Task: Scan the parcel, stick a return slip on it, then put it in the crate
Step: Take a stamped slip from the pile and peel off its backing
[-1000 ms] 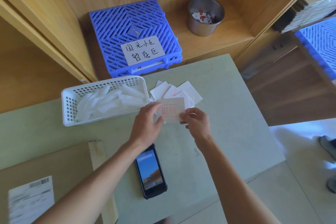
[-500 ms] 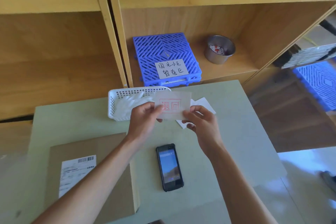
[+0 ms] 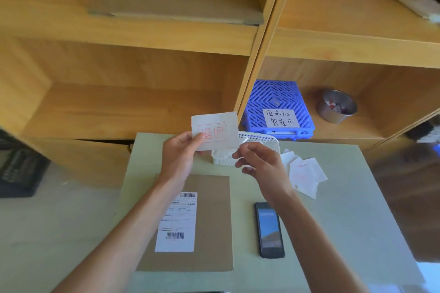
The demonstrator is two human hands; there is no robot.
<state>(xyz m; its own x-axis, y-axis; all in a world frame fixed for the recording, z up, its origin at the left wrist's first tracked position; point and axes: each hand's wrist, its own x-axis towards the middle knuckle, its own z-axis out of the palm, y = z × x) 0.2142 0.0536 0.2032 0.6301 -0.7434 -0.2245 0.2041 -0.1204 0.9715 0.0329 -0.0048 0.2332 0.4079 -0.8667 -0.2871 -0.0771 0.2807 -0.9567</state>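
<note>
Brown cardboard parcel (image 3: pixel 204 221) lies flat on the green table (image 3: pixel 333 221), white shipping label (image 3: pixel 177 221) face up, right below the hands. Left hand (image 3: pixel 178 157) pinches the slip (image 3: pixel 215 129) by its lower-left edge, red stamp facing the camera, held up in the air above the table's far edge. Right hand (image 3: pixel 259 162) sits just beside the slip's lower-right corner, fingers loosely curled; looks like it grips a thin clear film there, probably the backing, but it's blurred, can't tell for sure. Risks, as I judge them: slip is held by one edge only, so it can curl and stick to itself or to fingers once the adhesive is bare; coming down skewed it could cover the barcode on the label; peeled backing could drop onto the parcel and get trapped under. Phone (image 3: pixel 270 229) lies just right of the parcel, clear of the path. Containers: white basket (image 3: pixel 262 139) behind the hands holds white crumpled strips, likely spent backings; steel cup (image 3: pixel 337 106) on the shelf holds small red-white scraps; blue crate (image 3: pixel 278 107) lies folded flat on the shelf with a handwritten note, holding nothing as it lies. Spare slips (image 3: pixel 304 173) are loose on the table, right of the basket.
</note>
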